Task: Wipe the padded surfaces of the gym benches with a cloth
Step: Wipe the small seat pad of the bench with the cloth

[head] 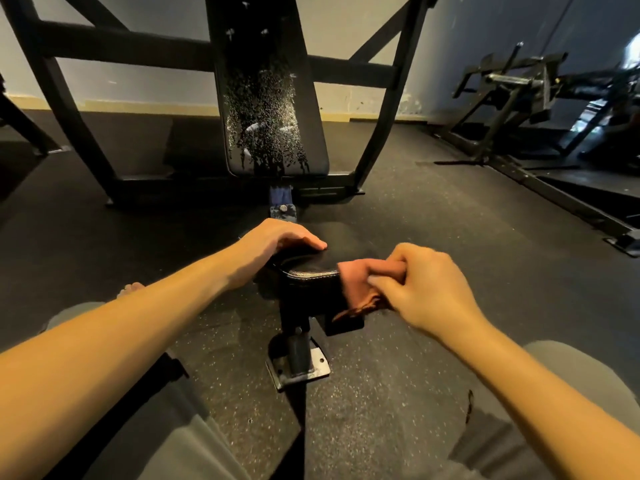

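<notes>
A small black padded seat [311,268] stands on a post in front of me. My left hand [273,245] rests palm-down on its far left side, holding nothing. My right hand [422,285] is closed on a reddish-orange cloth [356,285] pressed against the seat's right front edge. Beyond the seat rises the long black back pad [266,98], tilted upward and covered with spray droplets over its lower half.
The bench's black steel frame [381,109] spreads behind the back pad. The seat post's bolted base plate [301,367] sits on the speckled rubber floor. Another black machine [519,98] stands at the right. My knees in grey trousers [180,445] fill the lower corners.
</notes>
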A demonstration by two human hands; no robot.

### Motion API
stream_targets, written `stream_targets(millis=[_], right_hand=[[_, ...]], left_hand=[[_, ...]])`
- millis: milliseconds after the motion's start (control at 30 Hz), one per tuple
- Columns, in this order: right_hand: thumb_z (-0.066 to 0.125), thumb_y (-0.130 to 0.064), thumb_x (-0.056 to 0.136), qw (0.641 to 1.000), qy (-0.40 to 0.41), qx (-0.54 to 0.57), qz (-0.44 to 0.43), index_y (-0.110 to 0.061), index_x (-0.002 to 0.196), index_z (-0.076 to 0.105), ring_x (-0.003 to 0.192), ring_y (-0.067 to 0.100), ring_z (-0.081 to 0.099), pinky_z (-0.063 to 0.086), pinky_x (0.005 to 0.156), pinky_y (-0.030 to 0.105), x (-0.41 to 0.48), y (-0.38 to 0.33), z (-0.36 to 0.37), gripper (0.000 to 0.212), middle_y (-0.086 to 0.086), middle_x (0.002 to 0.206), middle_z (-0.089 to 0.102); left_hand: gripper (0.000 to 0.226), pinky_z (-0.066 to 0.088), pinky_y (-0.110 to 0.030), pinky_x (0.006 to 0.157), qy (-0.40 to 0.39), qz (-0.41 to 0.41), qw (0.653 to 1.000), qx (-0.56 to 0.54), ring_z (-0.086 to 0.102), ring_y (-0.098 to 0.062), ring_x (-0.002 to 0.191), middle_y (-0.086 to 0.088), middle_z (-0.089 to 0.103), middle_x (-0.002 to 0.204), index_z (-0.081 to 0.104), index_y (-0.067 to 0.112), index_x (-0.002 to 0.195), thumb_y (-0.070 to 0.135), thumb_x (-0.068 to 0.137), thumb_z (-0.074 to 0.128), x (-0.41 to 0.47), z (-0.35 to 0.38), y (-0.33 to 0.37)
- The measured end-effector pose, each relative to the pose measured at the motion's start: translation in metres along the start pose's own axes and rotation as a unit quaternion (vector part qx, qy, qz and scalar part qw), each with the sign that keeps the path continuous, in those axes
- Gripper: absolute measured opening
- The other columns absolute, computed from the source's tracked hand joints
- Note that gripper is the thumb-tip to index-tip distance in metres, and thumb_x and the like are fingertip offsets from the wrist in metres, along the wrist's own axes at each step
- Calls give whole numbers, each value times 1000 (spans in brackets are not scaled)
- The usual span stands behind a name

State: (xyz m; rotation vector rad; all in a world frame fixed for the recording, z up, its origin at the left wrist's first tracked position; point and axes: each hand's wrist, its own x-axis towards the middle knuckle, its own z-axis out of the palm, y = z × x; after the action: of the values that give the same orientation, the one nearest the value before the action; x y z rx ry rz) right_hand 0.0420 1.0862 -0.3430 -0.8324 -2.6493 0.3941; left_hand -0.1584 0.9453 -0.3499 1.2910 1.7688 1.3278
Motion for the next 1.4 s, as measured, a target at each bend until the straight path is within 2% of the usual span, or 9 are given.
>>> stream_targets(millis=[67,200,333,500,667,800,1000,1133,1400], right_hand=[[77,-41,82,1000,16,22,10,-23,77,59,77,25,62,42,61,35,-3,4,-14,25,-5,73,62],[76,-48,82,991,-11,87,-100,-24,81,64,72,17,57,45,63,36,-20,-60,2,26,-10,72,60],[64,-49,93,988,17,-41,-146,-25,98,60,82,15,56,33,70,31,-15,-116,42,25,-7,93,62],[60,-52,95,995,36,-54,-76,-26,88,45,85,20,60,33,67,32,-19,-99,44,31,-8,88,55],[64,-54,89,998,44,-41,-8,-23,87,57,85,27,62,40,65,35,-26,-58,28,32,-3,85,65],[70,-51,86,991,48,-98,74,-23,81,60,81,29,63,44,62,35,-2,20,-17,30,0,80,67],[82,-32,82,994,-92,48,-39,-23,78,66,67,13,61,46,57,34,57,66,-61,18,-7,71,66],[85,-19,80,933,-302,153,-121,-16,81,70,60,6,56,45,60,27,82,69,-55,16,-5,66,65],[80,-15,85,876,-416,203,-138,-17,92,78,81,18,73,61,76,39,111,94,-55,7,1,85,76]], left_hand=[[39,46,-33,112,26,2,999,39,64,-12,122,-3,71,126,76,10,118,25,101,45,-3,-13,-23],[33,53,-31,99,171,-11,985,5,71,-15,104,-12,76,108,78,-2,103,4,101,45,-11,-16,-42],[43,46,-19,91,182,-70,981,-6,65,2,105,1,74,114,78,12,106,21,104,36,-32,-23,-57],[36,36,6,72,183,-63,981,-13,61,18,91,5,73,116,78,13,107,18,105,43,-36,-18,-56],[41,41,-9,85,186,-42,982,10,64,-2,105,8,75,106,78,23,94,43,82,44,-35,-17,-51],[34,45,-17,88,183,-41,979,80,66,-9,105,6,74,103,78,24,94,43,93,51,-29,-17,-45],[12,51,-20,85,138,-63,976,156,68,0,95,14,75,96,78,30,98,29,97,67,2,3,-18],[11,52,-24,87,74,-81,966,233,68,2,96,19,74,99,77,35,99,41,92,71,22,16,10],[77,45,-24,93,57,-58,891,447,49,4,108,29,55,112,65,43,122,97,68,52,27,51,25]])
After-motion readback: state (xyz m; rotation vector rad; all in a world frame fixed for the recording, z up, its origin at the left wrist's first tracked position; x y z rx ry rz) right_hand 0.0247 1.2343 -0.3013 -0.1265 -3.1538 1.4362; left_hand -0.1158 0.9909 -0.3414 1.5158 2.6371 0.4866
